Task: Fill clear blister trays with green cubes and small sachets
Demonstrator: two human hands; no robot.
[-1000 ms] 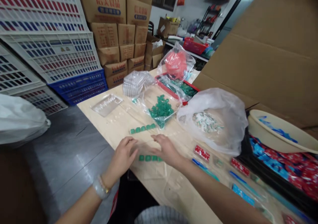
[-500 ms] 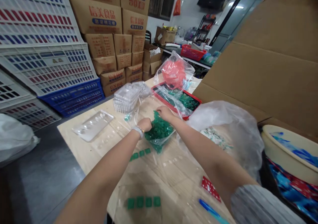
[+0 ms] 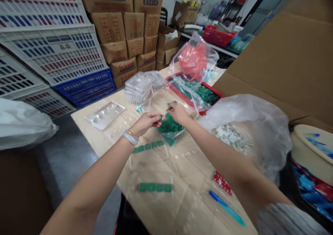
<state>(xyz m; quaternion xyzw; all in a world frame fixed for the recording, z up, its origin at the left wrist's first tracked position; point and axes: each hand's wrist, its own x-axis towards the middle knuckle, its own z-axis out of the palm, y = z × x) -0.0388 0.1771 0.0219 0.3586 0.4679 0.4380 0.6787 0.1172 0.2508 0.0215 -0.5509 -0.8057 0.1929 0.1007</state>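
Note:
My left hand (image 3: 146, 122), with a white bangle at the wrist, is pinched closed at the left edge of a heap of small green pieces (image 3: 169, 124). The heap lies on a clear plastic bag (image 3: 173, 135) on the table. My right hand (image 3: 178, 114) is closed at the heap's far side, its thumb and fingertips together. Whatever either pinch holds is too small to make out. Nearer me are two clear moulded trays, one with a row of green squares (image 3: 155, 187), the other with a similar green row (image 3: 147, 146).
An unfilled clear tray (image 3: 106, 115) lies at the left, near stacked clear trays (image 3: 139, 85). Behind the heap stands a red tray (image 3: 179, 95) of green pieces. A large clear bag (image 3: 270, 124) and a blue pen (image 3: 226, 207) lie right. Cardboard rises beyond.
My left hand has drawn slightly back from the heap, its fingers now in view. My right hand has shifted a little and stays at the far side. The camera view has tilted down.

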